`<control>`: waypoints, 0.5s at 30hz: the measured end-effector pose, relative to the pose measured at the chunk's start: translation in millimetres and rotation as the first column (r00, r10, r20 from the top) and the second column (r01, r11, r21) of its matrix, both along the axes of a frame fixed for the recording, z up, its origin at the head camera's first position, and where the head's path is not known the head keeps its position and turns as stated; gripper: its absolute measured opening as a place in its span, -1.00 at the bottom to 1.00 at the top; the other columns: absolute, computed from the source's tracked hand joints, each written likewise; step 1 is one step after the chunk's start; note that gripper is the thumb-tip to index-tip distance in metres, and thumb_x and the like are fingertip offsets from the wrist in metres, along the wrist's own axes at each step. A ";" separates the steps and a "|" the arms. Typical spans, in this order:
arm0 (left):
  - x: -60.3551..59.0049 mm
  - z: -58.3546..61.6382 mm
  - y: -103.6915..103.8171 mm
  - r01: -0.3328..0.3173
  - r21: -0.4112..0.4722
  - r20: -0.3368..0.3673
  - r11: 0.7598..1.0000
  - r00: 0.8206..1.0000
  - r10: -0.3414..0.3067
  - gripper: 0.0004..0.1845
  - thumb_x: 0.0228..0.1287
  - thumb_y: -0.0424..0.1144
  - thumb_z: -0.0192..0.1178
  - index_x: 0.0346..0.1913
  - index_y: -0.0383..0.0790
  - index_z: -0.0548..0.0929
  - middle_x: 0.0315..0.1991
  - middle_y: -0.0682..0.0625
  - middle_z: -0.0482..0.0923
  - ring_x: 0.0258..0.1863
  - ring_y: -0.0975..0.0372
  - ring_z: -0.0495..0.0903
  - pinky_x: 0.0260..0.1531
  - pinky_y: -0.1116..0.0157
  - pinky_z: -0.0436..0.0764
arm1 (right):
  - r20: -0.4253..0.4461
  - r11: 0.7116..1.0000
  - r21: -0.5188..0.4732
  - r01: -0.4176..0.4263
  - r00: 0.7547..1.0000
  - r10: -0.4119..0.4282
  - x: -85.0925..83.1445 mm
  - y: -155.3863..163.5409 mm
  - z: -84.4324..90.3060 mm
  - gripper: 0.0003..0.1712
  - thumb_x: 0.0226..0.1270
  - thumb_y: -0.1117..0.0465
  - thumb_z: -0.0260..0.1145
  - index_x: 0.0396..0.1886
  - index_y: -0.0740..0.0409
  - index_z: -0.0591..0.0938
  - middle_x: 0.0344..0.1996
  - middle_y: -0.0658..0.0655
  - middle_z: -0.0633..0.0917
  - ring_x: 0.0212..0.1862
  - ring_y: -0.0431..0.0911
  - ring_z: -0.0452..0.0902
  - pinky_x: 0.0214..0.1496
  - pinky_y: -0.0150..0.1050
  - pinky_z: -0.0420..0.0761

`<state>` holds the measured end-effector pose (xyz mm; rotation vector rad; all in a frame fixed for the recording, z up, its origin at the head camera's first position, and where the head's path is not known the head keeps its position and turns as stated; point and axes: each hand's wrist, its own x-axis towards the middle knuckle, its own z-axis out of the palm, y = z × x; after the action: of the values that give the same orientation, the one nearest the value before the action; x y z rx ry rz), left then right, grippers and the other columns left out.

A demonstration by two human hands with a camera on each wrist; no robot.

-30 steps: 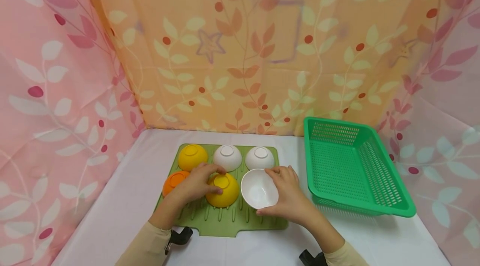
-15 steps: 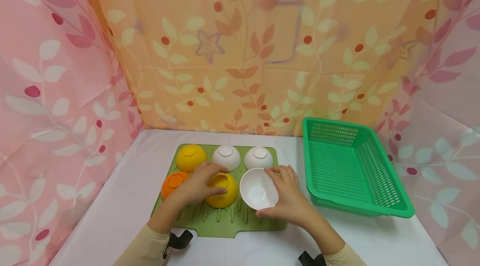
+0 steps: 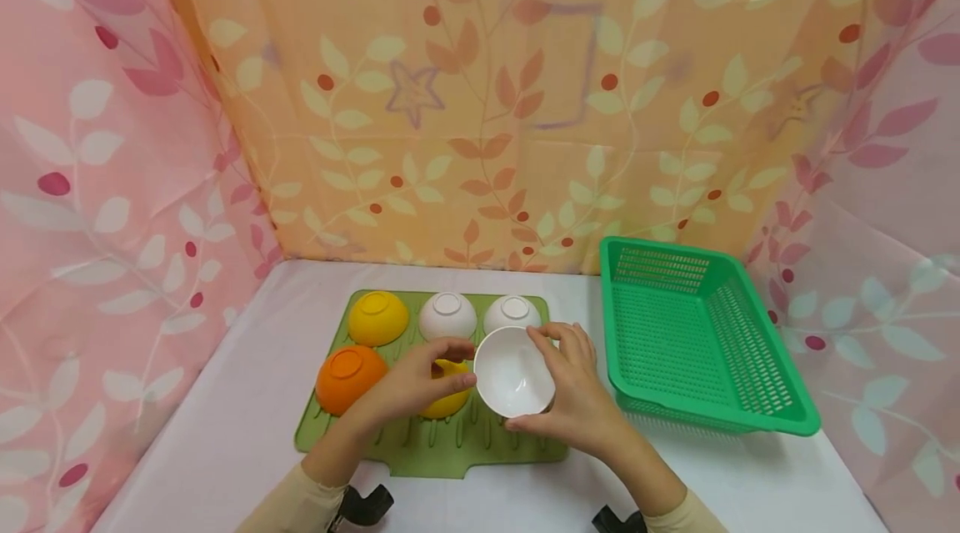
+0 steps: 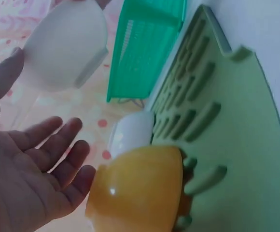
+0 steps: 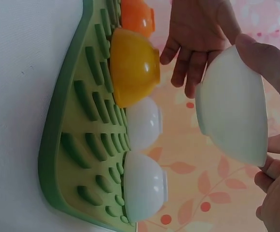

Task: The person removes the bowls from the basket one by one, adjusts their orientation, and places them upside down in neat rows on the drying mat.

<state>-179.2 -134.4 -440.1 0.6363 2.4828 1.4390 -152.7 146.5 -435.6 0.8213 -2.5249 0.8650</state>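
My right hand (image 3: 576,387) holds a white bowl (image 3: 513,370) by its rim, thumb on the near side and fingers on the far side. The bowl is raised off the green drying mat (image 3: 427,462), its inside facing up toward the head view. At the bowl's left edge is my left hand (image 3: 411,383), fingers spread, the thumb appearing to touch the bowl in the left wrist view. Beneath that hand, partly hidden, an upside-down yellow bowl (image 4: 140,193) sits on the mat. An orange bowl (image 3: 350,380) lies upside down left of it.
Along the mat's back row stand another yellow bowl (image 3: 378,319), a white bowl (image 3: 447,317) and a second white bowl (image 3: 513,312), all upside down. A green plastic basket (image 3: 617,349) stands on the white tabletop (image 3: 247,383) to the right. Patterned cloth (image 3: 487,141) encloses the table.
My left hand has moved right, from over the front yellow bowl to the white bowl's edge. My right hand has lifted the white bowl slightly. The view has shifted a little.
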 end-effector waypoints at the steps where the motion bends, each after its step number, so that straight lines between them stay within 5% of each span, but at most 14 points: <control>1: 1.0 0.2 0.9 0.000 -0.005 0.015 1.000 1.000 0.000 -0.42 0.34 0.16 0.33 0.30 -0.04 0.59 0.18 0.09 0.65 0.22 0.07 0.56 0.21 -0.02 0.56 | -0.006 1.000 -0.002 0.000 1.000 0.000 0.0 0.0 -0.4 0.44 -0.45 -0.28 0.79 0.51 0.17 0.38 0.34 0.13 0.34 0.49 0.18 0.03 0.52 0.33 -0.05; 6: 3.7 2.6 5.1 0.030 0.058 0.141 0.998 0.989 -0.038 -0.43 0.37 0.14 0.30 0.29 -0.11 0.62 0.11 0.02 0.69 0.14 0.08 0.63 0.13 0.07 0.64 | -0.038 1.000 -0.019 -0.020 0.999 0.019 0.4 -0.2 -0.8 0.46 -0.45 -0.24 0.80 0.53 0.16 0.36 0.36 0.13 0.33 0.51 0.19 0.01 0.53 0.29 -0.05; 15: 5.2 5.6 5.7 0.029 0.232 0.336 0.972 0.936 -0.108 -0.38 0.41 0.11 0.28 0.31 -0.28 0.58 0.09 -0.04 0.68 0.04 0.10 0.57 0.07 0.17 0.62 | -0.132 0.999 -0.027 -0.044 0.991 0.040 1.5 -3.8 -2.6 0.49 -0.48 -0.20 0.82 0.54 0.20 0.33 0.39 0.20 0.33 0.51 0.21 0.03 0.55 0.18 -0.04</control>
<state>-174.0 -128.6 -434.5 0.4527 2.0295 1.6554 -151.2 142.6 -438.2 0.8946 -2.3836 0.8315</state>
